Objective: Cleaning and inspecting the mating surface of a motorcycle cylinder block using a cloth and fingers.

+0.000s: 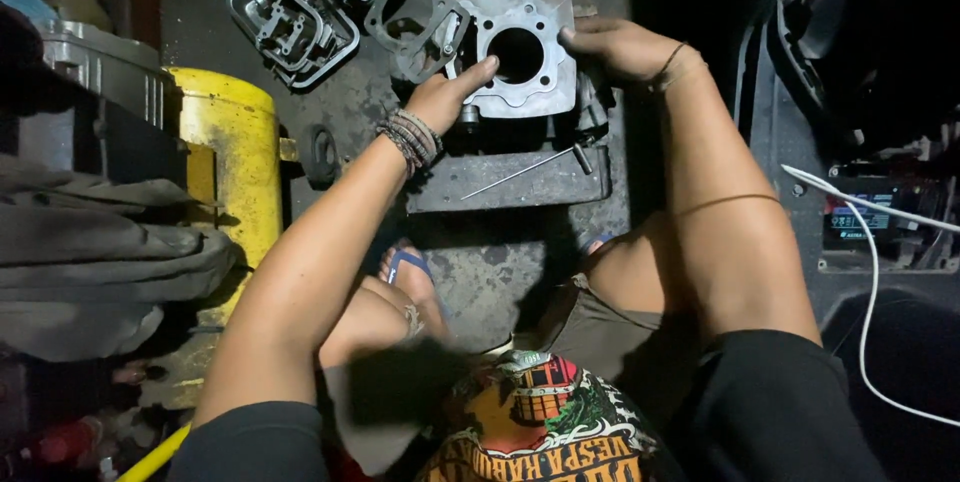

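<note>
Grimy concrete floor fills the middle of the frame, dim and oil-stained, with a yellow canister (232, 157) at the left edge and a white cable (872, 272) trailing down the right. Near the top centre sits a grey metal engine cylinder block (522, 54) with a round bore, perched on a dark slab (505, 182) — a thin metal rod (518, 172) lies across that slab just below it. The left hand (445, 97) rests its thumb and fingers on the block's left edge, fingers half curled, not wrapped around anything; the right hand (615, 47) presses its fingertips on the upper right corner, likewise only touching. Upper left of the block lie a flat gasket (415, 27) and a cylinder head (292, 20). The block looks heavy, rigid and probably greasy — best taken by its two opposite sides, clear of the flat top face.
</note>
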